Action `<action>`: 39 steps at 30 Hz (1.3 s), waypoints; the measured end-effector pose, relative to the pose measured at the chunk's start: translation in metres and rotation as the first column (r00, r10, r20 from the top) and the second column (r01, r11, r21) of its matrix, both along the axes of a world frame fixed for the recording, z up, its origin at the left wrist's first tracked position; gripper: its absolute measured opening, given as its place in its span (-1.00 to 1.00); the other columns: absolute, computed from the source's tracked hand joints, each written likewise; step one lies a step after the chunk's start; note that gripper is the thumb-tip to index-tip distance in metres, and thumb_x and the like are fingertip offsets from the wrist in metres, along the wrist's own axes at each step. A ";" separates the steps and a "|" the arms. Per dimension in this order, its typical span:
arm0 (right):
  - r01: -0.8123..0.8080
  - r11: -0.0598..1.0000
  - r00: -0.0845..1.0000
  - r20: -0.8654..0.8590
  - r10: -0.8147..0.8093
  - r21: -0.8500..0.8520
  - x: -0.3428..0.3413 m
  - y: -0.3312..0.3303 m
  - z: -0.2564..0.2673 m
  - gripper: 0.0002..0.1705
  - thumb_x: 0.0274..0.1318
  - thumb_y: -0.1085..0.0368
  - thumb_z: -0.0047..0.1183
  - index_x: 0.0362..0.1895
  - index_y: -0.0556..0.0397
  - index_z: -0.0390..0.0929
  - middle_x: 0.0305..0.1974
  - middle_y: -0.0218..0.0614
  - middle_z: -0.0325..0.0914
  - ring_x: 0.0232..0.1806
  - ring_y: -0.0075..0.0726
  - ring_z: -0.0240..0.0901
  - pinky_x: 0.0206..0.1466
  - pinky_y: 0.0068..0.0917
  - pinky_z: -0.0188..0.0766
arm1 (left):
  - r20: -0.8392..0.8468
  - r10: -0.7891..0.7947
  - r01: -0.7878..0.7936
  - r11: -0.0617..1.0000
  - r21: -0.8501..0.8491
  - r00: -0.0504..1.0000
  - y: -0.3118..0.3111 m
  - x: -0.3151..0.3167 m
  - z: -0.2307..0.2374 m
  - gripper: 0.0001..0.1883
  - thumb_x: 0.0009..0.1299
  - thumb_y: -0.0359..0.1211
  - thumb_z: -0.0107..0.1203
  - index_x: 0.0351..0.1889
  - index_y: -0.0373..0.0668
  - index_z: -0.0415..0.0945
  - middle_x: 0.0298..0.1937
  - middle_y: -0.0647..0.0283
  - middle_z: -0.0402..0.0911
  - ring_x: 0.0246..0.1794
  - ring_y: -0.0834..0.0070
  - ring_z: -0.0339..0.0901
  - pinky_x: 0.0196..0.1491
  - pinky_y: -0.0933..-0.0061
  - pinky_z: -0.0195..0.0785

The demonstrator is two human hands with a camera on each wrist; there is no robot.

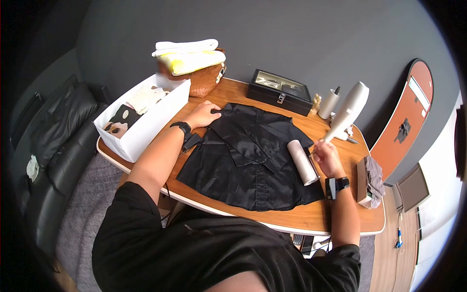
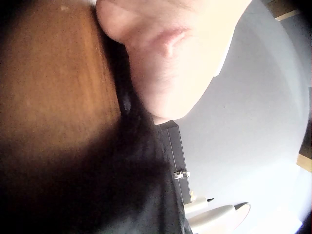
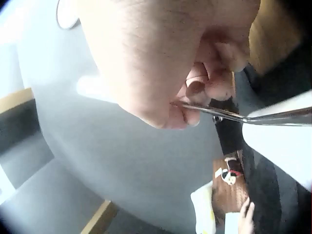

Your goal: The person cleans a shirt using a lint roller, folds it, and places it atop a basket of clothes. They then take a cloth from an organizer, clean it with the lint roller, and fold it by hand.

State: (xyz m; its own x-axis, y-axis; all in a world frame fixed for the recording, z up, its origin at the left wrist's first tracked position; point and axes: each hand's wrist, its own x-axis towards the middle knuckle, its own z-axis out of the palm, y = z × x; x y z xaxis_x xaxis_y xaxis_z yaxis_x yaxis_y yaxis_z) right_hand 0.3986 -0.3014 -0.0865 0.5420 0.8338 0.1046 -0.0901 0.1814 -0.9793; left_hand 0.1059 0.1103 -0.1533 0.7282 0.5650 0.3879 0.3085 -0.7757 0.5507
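Roller rod (image 3: 222,114) between right fingers (image 3: 220,88)

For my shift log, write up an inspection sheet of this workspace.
Surface: wooden table, pale edge, bare wood around the garment.
Job's things: black garment laid out; white roller over its right side.
Clutter: white box, black case, white hair dryer.
Hands: left hand at the garment's far left edge, grip unclear; right hand holds the roller's metal rod.
Cables: dark cable at the near edge.
Surroundings: grey wall, black sofa.
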 end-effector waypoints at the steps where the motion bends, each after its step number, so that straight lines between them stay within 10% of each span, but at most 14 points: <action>1: -0.050 0.998 0.998 0.044 0.051 -0.045 -0.015 0.003 0.005 -0.86 0.32 0.29 0.25 -0.31 -0.04 0.56 -0.56 -0.56 0.38 -0.60 -0.63 0.25 -0.51 -0.60 0.13 | -0.003 -0.002 0.002 1.000 0.001 1.000 0.000 0.000 0.000 -0.59 0.48 -0.14 0.25 0.16 -0.19 0.67 0.19 0.00 0.57 0.30 0.07 0.47 0.37 0.22 0.31; 15: -0.196 0.969 0.972 0.101 0.213 -0.152 -0.025 0.009 -0.003 -0.59 0.58 0.04 -0.07 -0.36 0.00 0.48 -0.61 -0.39 0.44 -0.54 -0.35 0.47 -0.39 -0.51 0.33 | -0.015 -0.002 0.002 1.000 0.017 1.000 0.001 0.000 0.001 -0.57 0.47 -0.11 0.24 0.15 -0.20 0.67 0.22 -0.04 0.58 0.32 0.04 0.48 0.38 0.19 0.32; 21: -0.195 0.973 0.980 0.058 0.189 0.127 -0.031 0.011 0.002 -0.54 0.66 0.05 -0.23 -0.29 0.05 0.48 -0.41 -0.32 0.58 -0.12 -0.30 0.67 -0.13 -0.46 0.53 | 0.005 0.008 -0.008 0.999 0.049 1.000 0.001 0.000 -0.001 -0.58 0.46 -0.12 0.25 0.14 -0.19 0.67 0.19 -0.04 0.59 0.30 0.04 0.49 0.37 0.19 0.33; 26: -0.197 0.980 0.961 0.195 0.196 -0.013 -0.059 0.008 0.013 -0.81 0.61 0.11 -0.09 -0.01 -0.08 0.43 -0.01 -0.22 0.69 0.08 -0.29 0.66 0.03 -0.40 0.52 | 0.001 -0.002 0.002 1.000 0.020 1.000 0.002 0.000 -0.002 -0.60 0.48 -0.14 0.26 0.15 -0.18 0.67 0.19 -0.03 0.57 0.30 0.04 0.47 0.36 0.19 0.31; 29: -0.287 0.956 0.868 0.406 0.287 -0.061 -0.054 0.007 0.010 -0.80 0.59 0.09 -0.06 -0.02 -0.08 0.43 -0.04 -0.23 0.71 0.07 -0.31 0.65 0.03 -0.42 0.51 | 0.000 -0.004 0.004 0.999 0.040 1.000 0.003 0.000 -0.002 -0.60 0.48 -0.14 0.26 0.15 -0.18 0.67 0.19 -0.03 0.58 0.29 0.04 0.48 0.36 0.19 0.32; 39: -0.533 0.840 0.774 0.344 0.531 -0.097 -0.055 0.001 0.012 -0.91 0.34 0.40 0.23 -0.14 0.07 0.60 -0.10 -0.24 0.71 0.01 -0.31 0.66 0.20 -0.29 0.54 | -0.023 0.015 -0.015 0.999 0.034 1.000 -0.002 -0.002 0.002 -0.57 0.47 -0.12 0.24 0.16 -0.22 0.66 0.20 -0.03 0.58 0.30 0.06 0.49 0.37 0.20 0.33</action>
State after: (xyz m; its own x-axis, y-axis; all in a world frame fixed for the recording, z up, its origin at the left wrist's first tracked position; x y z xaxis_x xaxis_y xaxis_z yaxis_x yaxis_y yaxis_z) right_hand 0.3432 -0.3002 -0.0750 -0.0610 0.9773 0.2031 0.1675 0.2106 -0.9631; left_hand 0.1043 0.1087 -0.1512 0.7288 0.5626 0.3903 0.3325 -0.7890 0.5166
